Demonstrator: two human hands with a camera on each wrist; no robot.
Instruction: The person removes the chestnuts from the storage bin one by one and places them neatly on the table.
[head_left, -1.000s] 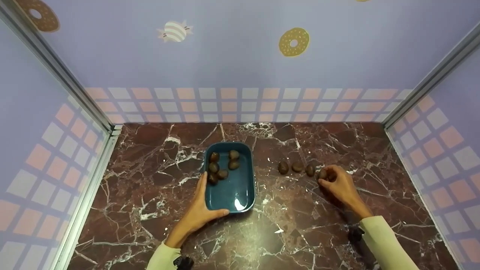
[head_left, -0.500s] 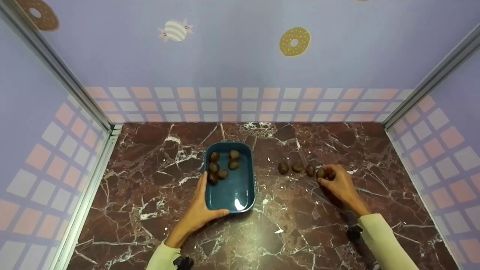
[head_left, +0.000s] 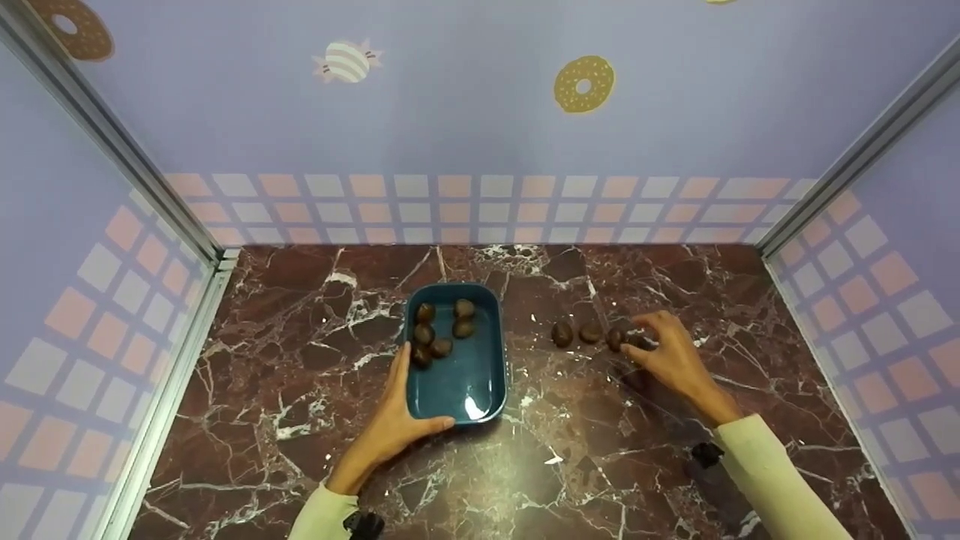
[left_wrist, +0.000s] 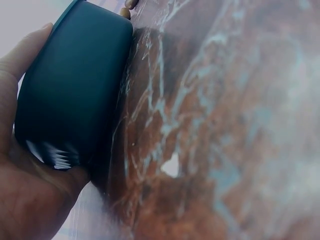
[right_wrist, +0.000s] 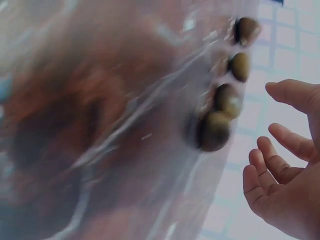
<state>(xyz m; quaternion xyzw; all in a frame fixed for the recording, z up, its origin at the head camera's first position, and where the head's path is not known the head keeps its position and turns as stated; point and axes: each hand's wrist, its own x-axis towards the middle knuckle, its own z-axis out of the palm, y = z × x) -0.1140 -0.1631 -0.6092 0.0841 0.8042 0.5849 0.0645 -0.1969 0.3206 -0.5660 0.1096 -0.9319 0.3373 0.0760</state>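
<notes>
A teal rectangular dish (head_left: 461, 394) with rounded corners stands left of centre, with several small brown rounded pieces like chestnuts (head_left: 424, 334) in its far part. My left hand (head_left: 397, 420) holds its near left corner, thumb against the near end and fingers along the left side, as the left wrist view also shows. To the right, several more such pieces (head_left: 562, 334) lie in a row on the table. At the row's right end hovers my right hand (head_left: 667, 360), thumb and fingers spread apart. In the right wrist view those fingers stand clear of the chestnut-like pieces (right_wrist: 215, 131).
The table (head_left: 322, 480) is dark red marble-patterned with pale veins. Lilac walls (head_left: 465, 120) with printed checks and sweets close off the back and both sides. Metal rails (head_left: 172, 202) run along the corners.
My right thumb and fingers have spread apart, letting go of the chestnut-like piece at the row's right end; that hand shifted slightly left. The left hand and dish stay put.
</notes>
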